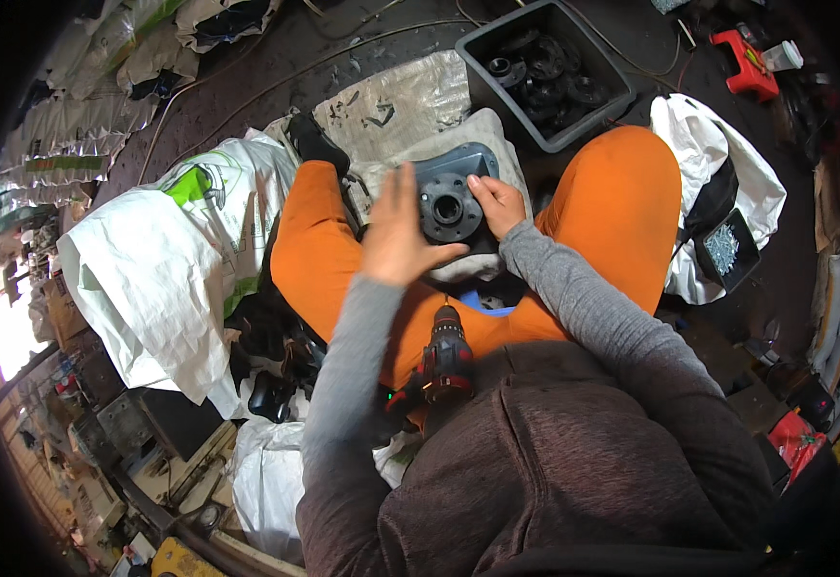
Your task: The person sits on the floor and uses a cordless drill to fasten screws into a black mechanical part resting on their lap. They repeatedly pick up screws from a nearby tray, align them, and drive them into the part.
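Note:
A black round flange (450, 223) with a central hole and a ring of smaller holes lies over a dark blue-grey tray (478, 159) between my knees. My right hand (499, 206) grips its right edge, thumb on top. On the left side, my left hand (399, 231) is spread, thumb apart from the fingers, beside the flange; its fingertips are slightly blurred. Whether the left hand touches the flange, I cannot tell. A cordless drill (447, 358) rests in my lap, its bit pointing toward the tray.
Beyond the tray stands a grey bin (547, 135) holding several black flanged parts (547, 62). A small black box of screws (723, 248) sits at the right by a white sack (685, 135). Large white sacks (141, 279) lie at the left. A red tool-like object (745, 65) is far right.

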`<state>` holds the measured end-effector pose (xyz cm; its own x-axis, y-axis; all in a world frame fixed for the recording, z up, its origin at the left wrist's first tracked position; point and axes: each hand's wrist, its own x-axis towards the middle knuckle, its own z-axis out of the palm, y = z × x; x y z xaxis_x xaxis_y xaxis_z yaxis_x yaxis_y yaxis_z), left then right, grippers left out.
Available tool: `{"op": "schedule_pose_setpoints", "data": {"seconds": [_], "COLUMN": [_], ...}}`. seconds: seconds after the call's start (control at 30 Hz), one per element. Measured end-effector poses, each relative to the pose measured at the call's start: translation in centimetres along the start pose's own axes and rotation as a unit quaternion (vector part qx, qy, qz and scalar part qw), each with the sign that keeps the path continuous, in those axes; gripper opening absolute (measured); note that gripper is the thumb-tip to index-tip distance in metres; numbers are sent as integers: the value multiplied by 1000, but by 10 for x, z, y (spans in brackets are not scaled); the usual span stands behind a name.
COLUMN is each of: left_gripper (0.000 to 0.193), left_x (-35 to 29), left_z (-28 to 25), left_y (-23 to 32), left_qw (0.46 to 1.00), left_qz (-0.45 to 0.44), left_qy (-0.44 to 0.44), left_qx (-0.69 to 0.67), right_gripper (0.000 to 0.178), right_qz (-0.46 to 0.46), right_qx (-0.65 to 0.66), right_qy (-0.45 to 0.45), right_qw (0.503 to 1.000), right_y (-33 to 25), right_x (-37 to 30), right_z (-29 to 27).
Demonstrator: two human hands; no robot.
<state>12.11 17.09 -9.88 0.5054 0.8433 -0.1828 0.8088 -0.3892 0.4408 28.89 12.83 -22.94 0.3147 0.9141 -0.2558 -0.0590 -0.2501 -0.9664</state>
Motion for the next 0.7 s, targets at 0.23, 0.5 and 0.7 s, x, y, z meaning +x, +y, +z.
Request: {"op": "schedule_pose_setpoints", "data": {"seconds": [0.23,0.5,0.7], "left_gripper": [106,102,102], "left_x": [26,24,27], "left_z": [50,45,49], "left_y": [7,7,10], "left_qw": [996,996,998], "left_qz": [15,-1,-13], "left_qy": [7,-28,-21], "left_qx": [-87,-89,-54], "right_gripper": [38,39,38], "right_qz": [-11,-38,-33], "right_qx": [-2,-50,-10], "right_qy": [-19,-27,-3], "right_qw": [1000,998,999], "right_y": [6,-5,7], "right_x": [1,-3,1], "right_z": [-13,-11,-7]}}
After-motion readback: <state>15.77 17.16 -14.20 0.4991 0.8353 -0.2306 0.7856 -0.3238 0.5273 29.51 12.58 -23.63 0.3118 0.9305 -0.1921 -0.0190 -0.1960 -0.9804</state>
